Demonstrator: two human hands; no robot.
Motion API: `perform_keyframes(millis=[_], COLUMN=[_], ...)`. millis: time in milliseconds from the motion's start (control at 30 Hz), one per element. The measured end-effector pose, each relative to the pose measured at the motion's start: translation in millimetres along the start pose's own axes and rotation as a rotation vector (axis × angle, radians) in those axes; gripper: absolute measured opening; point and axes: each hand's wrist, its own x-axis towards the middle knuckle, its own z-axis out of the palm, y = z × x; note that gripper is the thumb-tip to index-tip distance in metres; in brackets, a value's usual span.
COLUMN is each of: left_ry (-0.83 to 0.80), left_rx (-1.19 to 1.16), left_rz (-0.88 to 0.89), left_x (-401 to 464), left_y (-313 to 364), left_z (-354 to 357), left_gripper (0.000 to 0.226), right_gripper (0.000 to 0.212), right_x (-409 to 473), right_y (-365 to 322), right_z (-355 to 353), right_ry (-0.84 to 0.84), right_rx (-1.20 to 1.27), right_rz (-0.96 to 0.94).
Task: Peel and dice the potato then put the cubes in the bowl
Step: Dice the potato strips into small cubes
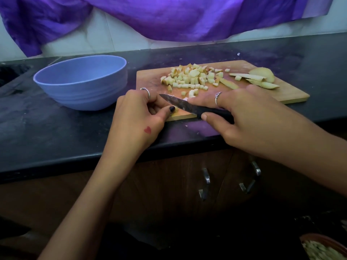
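- Right hand [242,117] grips the knife [189,106]; left hand [139,113] pinches a potato piece, mostly hidden.
- Tuck those left fingers [155,99] clear of the blade.
- Beyond the fingers: cubes [189,78], uncut strips [251,77].
- Bowl [82,81] left, empty.

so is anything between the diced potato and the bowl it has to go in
Nothing visible. The potato cubes lie on the cutting board, the blue bowl stands just left of it, and only bare counter lies between.
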Motion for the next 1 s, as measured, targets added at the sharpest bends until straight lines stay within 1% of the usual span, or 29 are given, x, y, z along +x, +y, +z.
perform_keyframes(millis=[233,400,533,700,767,833,900,1000], left_ry=[0.003,0.001,-0.009,0.030,0.030,0.020,-0.001,-0.024], left_rx=[0.017,0.010,0.021,0.061,0.091,0.122,0.141,0.174], left_rz=[-0.002,-0.006,0.000,0.026,0.044,0.068,0.073,0.081], left_x=[1.5,0.4,0.6,-1.5,-1.2,0.7,3.8,14.1], left_y=[-2.5,-0.3,-0.9,2.2,3.2,3.7,5.0,7.7], left_z=[-0.3,0.0,0.7,1.3,0.6,0.0,0.0,3.6], left_gripper=[0.011,0.018,0.009,0.006,0.008,0.011,0.009,0.008], right_gripper=[0.037,0.034,0.033,0.034,0.038,0.040,0.041,0.040], right_x=[6.7,10.9,19.6,17.1,11.9,9.6,15.0,31.3], right_y=[-3.9,1.4,7.5,8.8,10.5,16.9,25.0,42.1], right_z=[-1.1,3.9,4.0,3.2,2.6,3.2,1.6,-4.5], right_ry=[-0.069,-0.114,-0.114,-0.066,0.009,0.123,0.159,0.089], right_rx=[0.016,-0.152,-0.161,-0.185,-0.311,-0.423,-0.457,-0.336], right_rz=[0.030,-0.027,-0.030,-0.060,-0.117,-0.163,-0.119,-0.013])
